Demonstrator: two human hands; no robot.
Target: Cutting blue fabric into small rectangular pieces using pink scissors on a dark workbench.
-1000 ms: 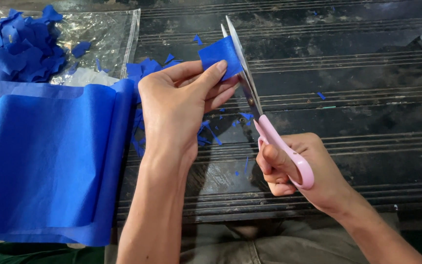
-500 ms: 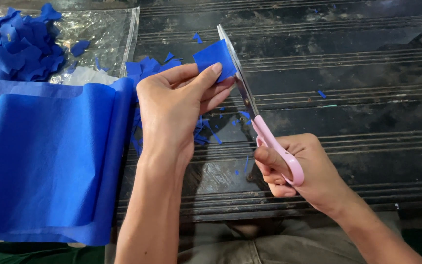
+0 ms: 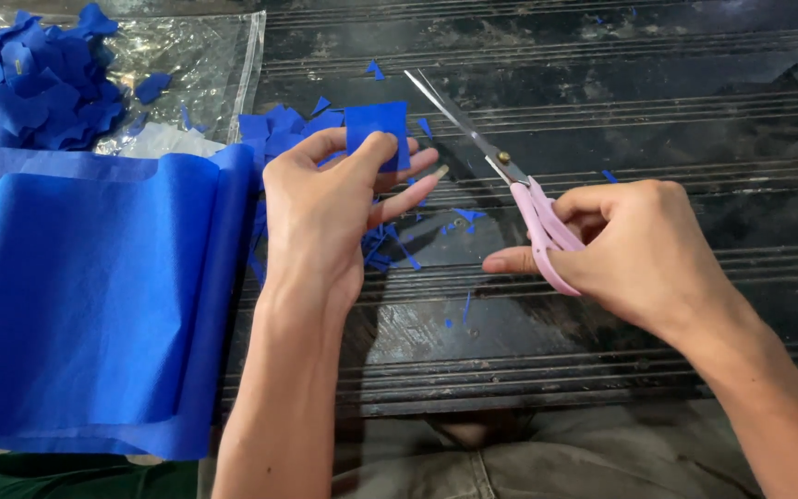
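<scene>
The blue paper square [image 3: 376,129], thin, matte and crisp-edged, sat pinched between the thumb and fingers of the left hand [image 3: 330,208], held up just above the dark ribbed metal surface [image 3: 658,111]. At its three o'clock lay the scissors [image 3: 501,176], slim steel blades parted slightly and pointing toward eleven o'clock, with smooth pink plastic handles gripped by the right hand [image 3: 634,249], fingers curled through the loops and one finger stretched out toward nine o'clock. Under the left hand lay small blue scraps [image 3: 390,245], jagged and flat. At nine o'clock spread a broad blue paper sheet [image 3: 76,296], soft and faintly creased, folded over at its edge. At eleven o'clock, a crinkled clear plastic bag [image 3: 196,55] held a heap of cut blue pieces [image 3: 34,83].
</scene>
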